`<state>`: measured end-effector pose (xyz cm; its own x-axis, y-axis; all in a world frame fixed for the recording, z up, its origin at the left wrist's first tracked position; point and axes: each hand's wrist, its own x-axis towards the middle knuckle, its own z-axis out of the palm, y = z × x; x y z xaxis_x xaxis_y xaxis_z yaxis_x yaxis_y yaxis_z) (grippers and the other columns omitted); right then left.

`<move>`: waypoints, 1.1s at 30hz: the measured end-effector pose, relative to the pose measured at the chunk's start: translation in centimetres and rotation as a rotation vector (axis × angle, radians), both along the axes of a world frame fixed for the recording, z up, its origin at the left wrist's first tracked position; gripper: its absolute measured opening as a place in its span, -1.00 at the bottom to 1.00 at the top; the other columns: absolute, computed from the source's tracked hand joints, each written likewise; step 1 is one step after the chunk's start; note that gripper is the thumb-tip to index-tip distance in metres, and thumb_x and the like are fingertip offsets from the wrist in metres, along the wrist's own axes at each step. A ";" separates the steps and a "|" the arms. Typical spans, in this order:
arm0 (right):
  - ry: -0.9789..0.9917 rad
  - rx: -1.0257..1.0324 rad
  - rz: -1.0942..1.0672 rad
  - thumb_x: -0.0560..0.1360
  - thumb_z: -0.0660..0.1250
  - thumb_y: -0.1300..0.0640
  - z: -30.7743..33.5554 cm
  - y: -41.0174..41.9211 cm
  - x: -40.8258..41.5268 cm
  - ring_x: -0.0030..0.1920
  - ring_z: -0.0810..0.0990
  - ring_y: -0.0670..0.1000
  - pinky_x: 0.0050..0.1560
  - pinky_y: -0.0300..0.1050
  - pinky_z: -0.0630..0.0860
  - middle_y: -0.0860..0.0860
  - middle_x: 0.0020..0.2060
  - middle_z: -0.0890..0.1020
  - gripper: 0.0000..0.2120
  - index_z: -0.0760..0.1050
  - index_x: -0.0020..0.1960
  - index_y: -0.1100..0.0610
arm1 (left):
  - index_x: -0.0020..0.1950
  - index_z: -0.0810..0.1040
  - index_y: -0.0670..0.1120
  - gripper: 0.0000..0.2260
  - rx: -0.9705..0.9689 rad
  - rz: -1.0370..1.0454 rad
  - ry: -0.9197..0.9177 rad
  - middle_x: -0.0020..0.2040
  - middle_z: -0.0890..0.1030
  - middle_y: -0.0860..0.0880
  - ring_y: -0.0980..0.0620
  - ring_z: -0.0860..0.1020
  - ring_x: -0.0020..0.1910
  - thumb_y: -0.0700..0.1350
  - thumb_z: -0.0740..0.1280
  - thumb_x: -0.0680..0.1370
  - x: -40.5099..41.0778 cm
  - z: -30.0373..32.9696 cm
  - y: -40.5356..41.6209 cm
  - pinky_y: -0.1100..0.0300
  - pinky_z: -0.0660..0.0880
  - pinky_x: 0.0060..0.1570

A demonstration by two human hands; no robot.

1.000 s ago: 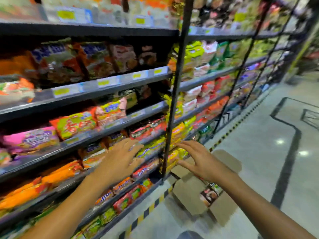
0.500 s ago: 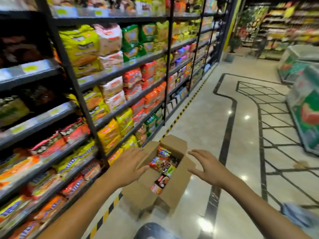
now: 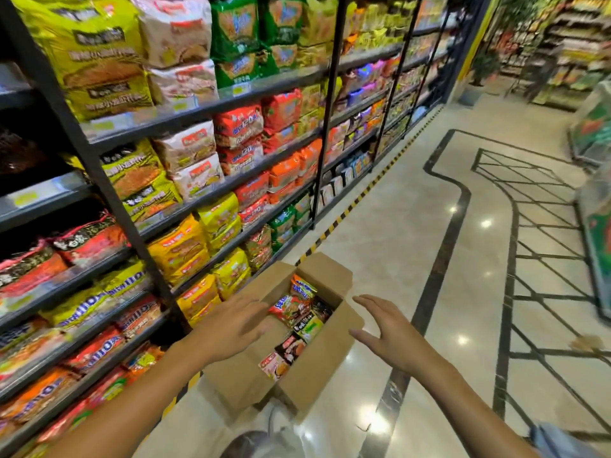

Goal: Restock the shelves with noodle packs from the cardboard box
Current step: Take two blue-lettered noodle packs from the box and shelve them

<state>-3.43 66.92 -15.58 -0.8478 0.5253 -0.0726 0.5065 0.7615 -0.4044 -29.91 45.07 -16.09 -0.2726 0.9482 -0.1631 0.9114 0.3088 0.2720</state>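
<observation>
An open cardboard box (image 3: 317,368) stands on the floor beside the shelving, its flaps spread. Inside lie several noodle packs (image 3: 299,312) in red, orange, black and green wrappers. My left hand (image 3: 231,328) hovers over the box's left flap, fingers apart, holding nothing. My right hand (image 3: 386,332) hangs just right of the box's right flap, fingers spread, also holding nothing. The dark metal shelves (image 3: 205,110) on the left carry rows of noodle packs in yellow, white, red and orange.
A yellow-and-black hazard strip (image 3: 347,213) runs along the shelf base. The glossy tiled floor (image 3: 396,226) has dark inlaid lines. A green freezer cabinet (image 3: 595,133) stands at the right edge. More shelving fills the far aisle.
The view has swung right from the shelf front toward the aisle and box. Both hands have come down from the shelf to either side of the open box.
</observation>
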 end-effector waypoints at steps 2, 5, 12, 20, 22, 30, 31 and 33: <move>-0.003 -0.020 -0.011 0.55 0.23 -0.28 -0.9 2.2 -1.8 0.50 0.19 -0.08 0.45 -0.24 0.12 -0.11 0.51 0.29 -0.36 0.19 0.55 -0.09 | 0.56 0.22 0.06 -0.24 -0.015 -0.003 -0.022 0.54 0.26 0.05 0.06 0.19 0.52 0.45 -0.12 0.48 -2.0 -2.2 2.8 0.20 0.12 0.43; -0.039 -0.068 -0.023 0.55 0.21 -0.29 -2.0 5.9 -4.6 0.50 0.18 -0.09 0.41 -0.30 0.08 -0.13 0.51 0.28 -0.36 0.18 0.55 -0.11 | 0.56 0.22 0.05 -0.44 -0.026 0.029 -0.064 0.53 0.28 0.05 0.05 0.21 0.50 0.25 0.08 0.60 -5.5 -5.4 7.5 0.20 0.14 0.41; -0.117 -0.126 -0.009 0.57 0.26 -0.22 -3.3 16.2 -12.3 0.47 0.26 -0.07 0.41 -0.30 0.15 -0.11 0.49 0.34 -0.41 0.23 0.53 -0.06 | 0.53 0.26 0.07 -0.31 -0.025 0.123 -0.191 0.47 0.35 0.07 0.03 0.31 0.44 0.38 -0.06 0.50 -12.2 -8.1 17.1 0.06 0.29 0.41; -0.140 -0.276 0.099 0.55 0.22 -0.21 -6.8 25.9 -21.1 0.32 0.32 -0.14 0.22 -0.38 0.18 -0.09 0.40 0.42 -0.43 0.29 0.49 -0.01 | 0.53 0.24 0.12 -0.46 -0.075 0.308 -0.281 0.46 0.35 0.12 0.04 0.30 0.45 0.24 0.10 0.57 -16.0 -11.5 22.5 0.11 0.25 0.39; -0.151 -0.302 0.139 0.56 0.25 -0.17 -8.3 28.4 -23.5 0.31 0.36 -0.07 0.16 -0.41 0.16 -0.03 0.37 0.45 -0.44 0.32 0.48 0.05 | 0.52 0.27 0.10 -0.52 -0.099 0.370 -0.298 0.44 0.38 0.11 0.01 0.33 0.43 0.15 0.19 0.61 -16.6 -12.8 23.5 0.09 0.30 0.37; -0.252 -0.402 0.233 0.57 0.36 -0.04 -16.3 38.4 -33.2 0.36 0.42 0.06 0.22 -0.31 0.24 0.05 0.39 0.48 -0.45 0.33 0.49 0.10 | 0.49 0.35 0.11 -0.54 -0.180 0.556 -0.387 0.33 0.50 0.07 0.04 0.51 0.27 0.18 0.17 0.61 -19.7 -18.6 30.1 0.24 0.41 0.14; -0.263 -0.399 0.239 0.57 0.36 -0.04 -17.6 39.3 -34.1 0.37 0.42 0.06 0.22 -0.30 0.26 0.06 0.39 0.48 -0.44 0.32 0.50 0.11 | 0.50 0.34 0.11 -0.49 -0.181 0.552 -0.408 0.36 0.49 0.08 0.04 0.49 0.31 0.27 0.08 0.60 -20.1 -19.8 30.9 0.24 0.41 0.15; -0.306 -0.405 0.241 0.57 0.35 -0.06 -20.6 40.6 -35.8 0.39 0.39 0.06 0.27 -0.25 0.28 0.05 0.41 0.46 -0.42 0.29 0.51 0.10 | 0.50 0.33 0.08 -0.53 -0.213 0.593 -0.427 0.46 0.39 0.05 0.03 0.38 0.42 0.20 0.10 0.63 -20.5 -22.9 32.2 0.24 0.37 0.24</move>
<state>-39.21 107.54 -36.19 -0.8488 0.1983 -0.4901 0.4777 0.6848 -0.5503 -50.39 77.31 -39.01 -0.5990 0.5984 -0.5320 0.4053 0.7996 0.4431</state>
